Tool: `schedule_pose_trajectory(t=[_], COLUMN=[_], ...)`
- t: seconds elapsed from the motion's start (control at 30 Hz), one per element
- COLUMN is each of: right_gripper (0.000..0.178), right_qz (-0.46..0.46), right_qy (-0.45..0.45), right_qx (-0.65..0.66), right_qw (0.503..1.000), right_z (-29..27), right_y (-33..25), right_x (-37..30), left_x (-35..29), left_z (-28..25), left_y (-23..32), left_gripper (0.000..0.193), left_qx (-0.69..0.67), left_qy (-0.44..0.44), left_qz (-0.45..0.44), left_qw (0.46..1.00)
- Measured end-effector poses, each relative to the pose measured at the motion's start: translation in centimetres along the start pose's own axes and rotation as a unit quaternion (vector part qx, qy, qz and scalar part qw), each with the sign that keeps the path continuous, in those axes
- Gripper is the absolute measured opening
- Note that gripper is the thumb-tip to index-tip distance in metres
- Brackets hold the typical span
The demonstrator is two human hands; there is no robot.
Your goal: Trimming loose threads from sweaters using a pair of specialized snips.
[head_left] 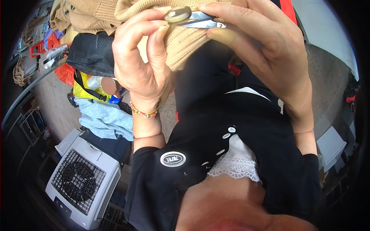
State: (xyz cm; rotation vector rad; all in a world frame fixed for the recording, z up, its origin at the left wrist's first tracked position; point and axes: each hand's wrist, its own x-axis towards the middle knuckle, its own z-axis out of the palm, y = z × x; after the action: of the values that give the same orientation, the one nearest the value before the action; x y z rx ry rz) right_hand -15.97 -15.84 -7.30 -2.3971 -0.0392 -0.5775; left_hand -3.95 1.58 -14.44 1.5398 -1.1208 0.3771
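Note:
Between the fingertips of my left hand (140, 56) is a large round button (177, 14), glossy, grey-brown with a pale rim. A beaded bracelet circles that wrist. My right hand (269, 50), its thumb wrapped in tan tape, pinches small metal scissors (200, 24). Their blades are apart and point toward the left hand, just beside the button. Whether a blade touches the button or a thread I cannot tell. Below and behind both hands lies a tan ribbed knit garment (142, 11), spread at the top of the view and partly over my lap.
To the left are a black mesh bag (92, 54), a yellow bag (86, 88) with things in it, and a light blue knit cloth (104, 115). A white air cooler (83, 181) with a black grille stands at lower left. A white box (331, 148) is at right.

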Motion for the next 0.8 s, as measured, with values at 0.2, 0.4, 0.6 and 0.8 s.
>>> schedule_pose_trajectory(t=[0.2,0.4,0.6,0.8], right_gripper=[0.031,0.03,0.026,0.025], right_qz=[0.094,0.09,-0.039,0.014], right_qy=[-0.051,-0.017,0.065,-0.058], right_qx=[0.051,0.077,0.036,0.03], right_qw=[0.993,0.993,0.997,0.998], right_z=[-1.0,-0.5,1.4,0.1], right_y=[-0.5,-0.4,1.4,1.0], right_x=[0.7,0.5,-0.1,0.4], left_x=[0.3,0.3,0.3,0.0], left_z=[0.4,0.2,0.6,0.5], left_y=[0.2,0.6,0.7,0.7], left_gripper=[0.017,0.016,0.014,0.013], left_qx=[-0.017,-0.011,-0.047,-0.048], left_qy=[0.011,-0.023,-0.012,-0.002], left_qz=[-0.014,-0.027,-0.054,-0.096], left_qw=[1.0,0.999,0.997,0.994])
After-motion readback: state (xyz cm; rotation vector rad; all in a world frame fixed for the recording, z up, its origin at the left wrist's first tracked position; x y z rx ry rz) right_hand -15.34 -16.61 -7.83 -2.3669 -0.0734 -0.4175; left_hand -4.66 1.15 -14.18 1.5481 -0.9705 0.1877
